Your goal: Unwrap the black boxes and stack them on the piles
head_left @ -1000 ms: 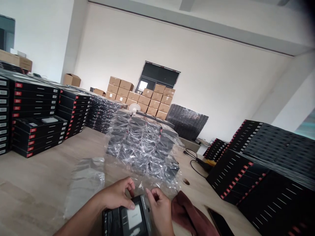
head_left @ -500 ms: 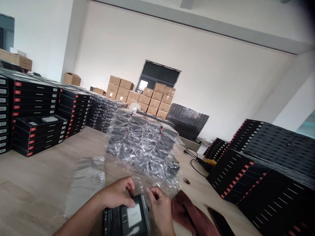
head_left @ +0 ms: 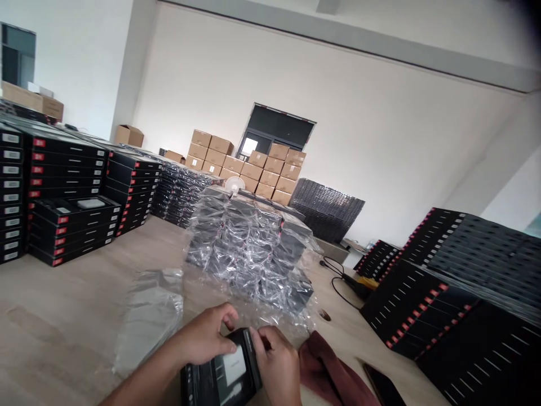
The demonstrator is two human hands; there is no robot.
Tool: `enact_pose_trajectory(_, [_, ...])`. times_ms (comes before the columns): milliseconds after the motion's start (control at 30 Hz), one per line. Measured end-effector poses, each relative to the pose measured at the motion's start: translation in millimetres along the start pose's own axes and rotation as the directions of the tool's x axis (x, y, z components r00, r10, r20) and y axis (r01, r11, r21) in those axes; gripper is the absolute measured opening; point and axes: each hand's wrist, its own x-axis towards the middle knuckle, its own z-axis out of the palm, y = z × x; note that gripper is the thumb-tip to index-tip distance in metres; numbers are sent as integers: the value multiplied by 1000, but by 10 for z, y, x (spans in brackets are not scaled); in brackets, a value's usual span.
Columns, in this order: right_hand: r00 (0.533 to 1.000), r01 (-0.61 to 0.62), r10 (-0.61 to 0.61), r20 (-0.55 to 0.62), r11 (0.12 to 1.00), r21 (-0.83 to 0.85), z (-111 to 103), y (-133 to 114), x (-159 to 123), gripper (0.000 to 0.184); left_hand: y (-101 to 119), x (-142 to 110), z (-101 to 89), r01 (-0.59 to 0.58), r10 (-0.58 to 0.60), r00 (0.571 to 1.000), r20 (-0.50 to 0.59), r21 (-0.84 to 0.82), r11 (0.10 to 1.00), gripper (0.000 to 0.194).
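A black boxed product with a white panel on its face lies low in the head view, held between both my hands. My left hand curls over its far left corner with fingers closed on it. My right hand grips its right edge, fingers pinched at the top corner. Just beyond the hands stands a pile of black boxes wrapped in clear plastic. A flat stack of clear plastic bags lies to the left of my hands on the wooden table.
A dark red cloth and a black phone lie right of my hands. Tall stacks of black boxes with red tags stand at left and right. A black cable runs behind; cardboard cartons line the wall.
The box has tilted and shifted slightly right and up. My right hand has closed down onto its right edge; my left hand's fingers have wrapped further over the top corner.
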Motion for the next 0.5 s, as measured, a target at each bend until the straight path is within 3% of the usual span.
enact_pose_trajectory(133, [997,74,-74,38,997,18,15,-4,6,30,28,-27,-16,-6,5,1000,7,87,996,58])
enact_pose_trajectory(300, [994,65,-69,87,997,46,32,19,-1,21,-43,3,-36,-63,60,998,19,172,983,45])
enact_pose_trajectory(367, [996,4,-5,88,1000,15,45,56,-7,16,-79,24,-45,-68,71,997,-8,197,978,44])
enact_pose_trajectory(433, [987,-140,141,72,990,-22,59,117,-13,12,-109,44,-43,-39,48,998,-40,207,978,44])
enact_pose_trajectory(500, [936,-343,339,92,938,43,68,191,-14,6,-132,59,-30,1,15,997,-76,206,979,44])
